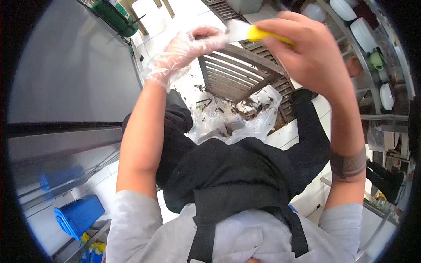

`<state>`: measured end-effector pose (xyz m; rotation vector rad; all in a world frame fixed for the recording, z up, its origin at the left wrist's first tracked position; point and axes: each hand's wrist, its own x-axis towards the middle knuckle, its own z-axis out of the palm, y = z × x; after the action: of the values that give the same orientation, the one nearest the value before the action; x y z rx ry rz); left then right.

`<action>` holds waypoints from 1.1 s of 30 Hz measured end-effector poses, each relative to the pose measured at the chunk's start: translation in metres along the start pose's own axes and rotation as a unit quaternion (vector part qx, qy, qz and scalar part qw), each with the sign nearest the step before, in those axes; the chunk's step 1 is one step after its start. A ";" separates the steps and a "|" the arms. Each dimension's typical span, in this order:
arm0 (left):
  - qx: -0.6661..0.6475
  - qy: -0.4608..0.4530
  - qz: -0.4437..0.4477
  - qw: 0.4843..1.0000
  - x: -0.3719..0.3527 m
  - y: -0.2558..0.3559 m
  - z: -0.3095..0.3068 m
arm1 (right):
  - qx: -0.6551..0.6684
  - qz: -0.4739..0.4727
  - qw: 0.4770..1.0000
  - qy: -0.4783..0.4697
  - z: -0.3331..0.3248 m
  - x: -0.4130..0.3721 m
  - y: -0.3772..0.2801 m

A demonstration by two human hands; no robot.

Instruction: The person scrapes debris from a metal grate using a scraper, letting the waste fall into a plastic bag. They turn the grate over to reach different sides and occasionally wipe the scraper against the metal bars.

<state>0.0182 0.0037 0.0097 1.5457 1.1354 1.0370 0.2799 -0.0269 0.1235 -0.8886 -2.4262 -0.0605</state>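
The right hand (302, 50) grips a yellow-handled scraper (259, 34) sideways, blade toward the curled, gloved left hand (190, 44), whose hold is unclear.

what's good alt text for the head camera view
A person's bare right hand grips a yellow-handled tool, its pale end blurred close to the plastic-gloved left hand. Below are a slatted frame and debris-strewn clear plastic.

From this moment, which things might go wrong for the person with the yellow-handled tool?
The yellow-handled tool in the right hand could slip toward the left hand, close to its pale end. The thin clear glove there might tear. Dark scraps lie on the spread plastic bag and could scatter onto the floor.
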 end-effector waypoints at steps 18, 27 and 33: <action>0.618 -0.083 0.191 0.758 0.030 0.122 0.057 | 0.187 0.518 0.825 0.127 -0.074 -0.292 0.022; 0.602 -0.039 0.145 0.784 0.040 0.199 0.049 | 0.255 0.440 0.856 -0.087 0.033 -0.279 -0.015; 0.598 0.043 0.097 0.794 0.027 0.245 0.057 | 0.192 0.349 0.856 -0.330 0.181 -0.245 -0.021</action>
<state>0.1251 -0.0166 0.2377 2.6403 1.9006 0.4286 0.3347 -0.1460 -0.1525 -1.7272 -2.3505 1.1217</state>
